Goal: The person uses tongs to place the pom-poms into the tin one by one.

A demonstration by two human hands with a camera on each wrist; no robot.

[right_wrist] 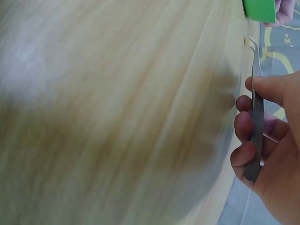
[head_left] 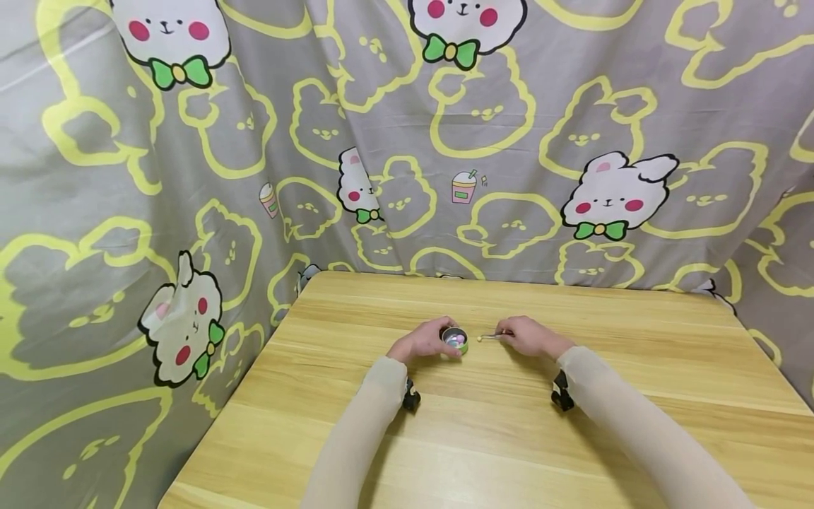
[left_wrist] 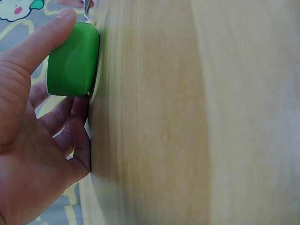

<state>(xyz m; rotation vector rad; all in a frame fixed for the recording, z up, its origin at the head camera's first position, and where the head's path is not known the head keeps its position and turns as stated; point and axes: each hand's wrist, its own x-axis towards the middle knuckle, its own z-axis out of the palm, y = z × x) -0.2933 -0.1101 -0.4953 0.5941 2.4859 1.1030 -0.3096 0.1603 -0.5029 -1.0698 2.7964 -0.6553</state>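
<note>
With thumb and fingers around its sides, my left hand (head_left: 431,339) holds a small green cup (left_wrist: 72,61) on the wooden table. Pink, white and pale blue pieces (head_left: 456,340) lie inside the cup in the head view; their kind is too small to tell. To the right, my right hand (head_left: 529,336) grips metal tweezers (right_wrist: 256,126) with bent tips pointing toward the cup. A small yellowish piece (head_left: 480,339) is at the tweezer tips, close to the tabletop. Whether the tips pinch it I cannot tell.
The light wooden table (head_left: 483,438) extends around both hands. Behind it and on the left hangs a grey curtain (head_left: 407,127) with yellow outlines and cartoon rabbits. Black wrist devices (head_left: 411,397) sit beneath both wrists.
</note>
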